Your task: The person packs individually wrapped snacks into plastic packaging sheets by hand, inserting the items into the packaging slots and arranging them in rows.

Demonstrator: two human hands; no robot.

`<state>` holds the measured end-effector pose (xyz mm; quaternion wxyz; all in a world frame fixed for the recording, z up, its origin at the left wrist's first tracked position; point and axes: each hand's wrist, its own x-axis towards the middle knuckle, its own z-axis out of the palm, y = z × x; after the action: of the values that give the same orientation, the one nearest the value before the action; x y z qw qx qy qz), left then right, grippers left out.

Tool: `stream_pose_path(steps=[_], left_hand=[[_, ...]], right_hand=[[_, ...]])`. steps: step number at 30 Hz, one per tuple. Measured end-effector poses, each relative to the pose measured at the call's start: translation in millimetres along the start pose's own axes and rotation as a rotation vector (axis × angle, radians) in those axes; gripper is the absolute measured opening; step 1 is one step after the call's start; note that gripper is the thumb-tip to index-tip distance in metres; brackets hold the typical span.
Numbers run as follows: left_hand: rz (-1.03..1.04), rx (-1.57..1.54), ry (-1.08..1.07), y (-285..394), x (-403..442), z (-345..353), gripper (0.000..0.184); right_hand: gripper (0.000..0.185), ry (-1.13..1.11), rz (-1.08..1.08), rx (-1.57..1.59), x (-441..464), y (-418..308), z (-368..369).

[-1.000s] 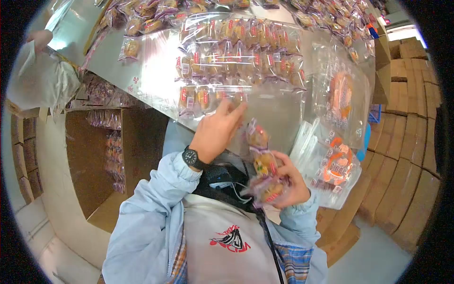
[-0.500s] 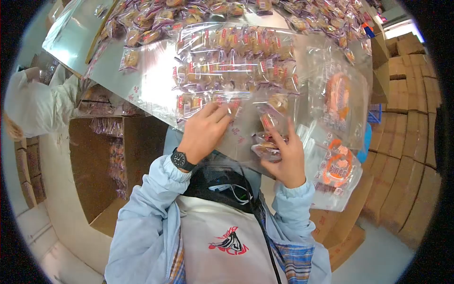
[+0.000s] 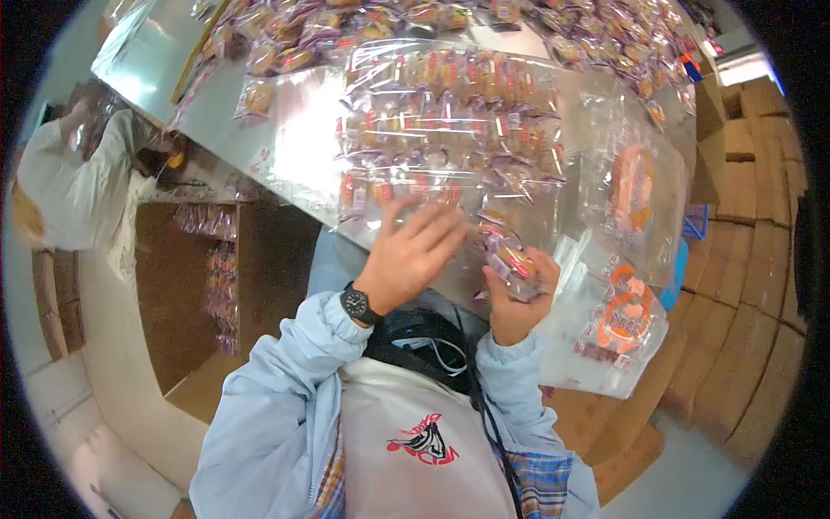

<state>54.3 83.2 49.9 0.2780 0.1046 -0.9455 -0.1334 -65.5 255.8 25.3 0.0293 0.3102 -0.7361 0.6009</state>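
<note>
In my right hand (image 3: 523,298) is a wrapped pastry (image 3: 513,261), its clear wrapper marked with purple and red, pinched between thumb and fingers. My left hand (image 3: 413,255), with a black watch at the wrist, hovers at the near edge of a large clear plastic bag (image 3: 450,143); its fingers are stretched out and slightly blurred. Inside the bag, wrapped pastries stand in three rows. The nearest row (image 3: 402,189) fills mostly its left part. A wrapped pastry (image 3: 497,221) lies behind the one I hold, partly hidden.
Many loose wrapped pastries (image 3: 415,16) are heaped along the table's far side. Flat printed plastic bags (image 3: 622,316) lie at the right. An open carton (image 3: 186,303) with packs inside stands at the left, near another person (image 3: 73,186). Stacked cartons (image 3: 743,233) line the right.
My right hand has drawn toward me and closed on a wrapped pastry. The left hand has shifted right with its fingers reaching out. The camera view has moved slightly.
</note>
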Motion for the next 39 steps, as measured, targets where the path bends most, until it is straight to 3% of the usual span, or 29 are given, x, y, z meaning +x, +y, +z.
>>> stream_pose_path(steps=[3, 7, 11, 14, 17, 21, 25, 26, 29, 32, 36, 39], left_hand=[[0.047, -0.163, 0.063, 2.1, -15.1, 4.6, 0.031], [-0.054, -0.206, 0.087, 0.9, -33.7, 11.7, 0.027], [-0.133, -0.208, 0.142, -3.8, -46.6, 8.2, 0.039], [-0.16, -0.207, 0.095, 1.3, -44.5, 4.0, 0.042], [-0.122, -0.112, 0.09, 3.0, -29.6, 5.6, 0.041], [-0.211, 0.087, -0.156, 9.0, -15.1, 21.9, 0.049], [-0.325, 0.094, -0.113, 9.7, -11.9, 33.7, 0.052], [-0.319, 0.126, -0.025, 5.7, -9.7, 36.5, 0.052], [-0.316, 0.078, 0.049, 0.1, -6.7, 32.4, 0.05], [-0.32, 0.091, 0.037, 0.6, -8.4, 32.1, 0.044], [-0.326, 0.029, 0.098, 4.6, -3.3, 27.2, 0.035], [-0.297, 0.057, -0.008, 2.0, -5.1, 20.2, 0.036]], right_hand=[[0.065, -0.182, -0.057, 0.1, -1.8, 4.0, -1.2], [0.067, -0.287, -0.159, -0.165, 1.5, 6.1, 12.2], [0.06, -0.388, -0.092, -0.286, 13.3, -0.4, 11.8], [0.057, -0.415, -0.064, -0.376, 15.0, 3.4, 7.6], [0.055, -0.238, 0.007, -0.339, 8.3, 9.6, 10.8], [0.054, -0.128, 0.03, -0.225, 7.4, 0.9, 15.0], [0.05, -0.081, 0.472, 0.404, -5.4, 18.2, 11.4], [0.043, -0.109, 0.478, 0.428, -3.1, 16.0, 11.9], [0.044, 0.027, 0.681, 0.715, 0.0, 10.1, 14.2], [0.05, -0.195, 0.892, 0.806, 0.7, 23.3, 2.3], [0.059, -0.185, 0.748, 0.71, -10.1, 18.3, 8.2], [0.065, -0.232, 0.724, 0.795, -7.4, 14.6, 7.0]])
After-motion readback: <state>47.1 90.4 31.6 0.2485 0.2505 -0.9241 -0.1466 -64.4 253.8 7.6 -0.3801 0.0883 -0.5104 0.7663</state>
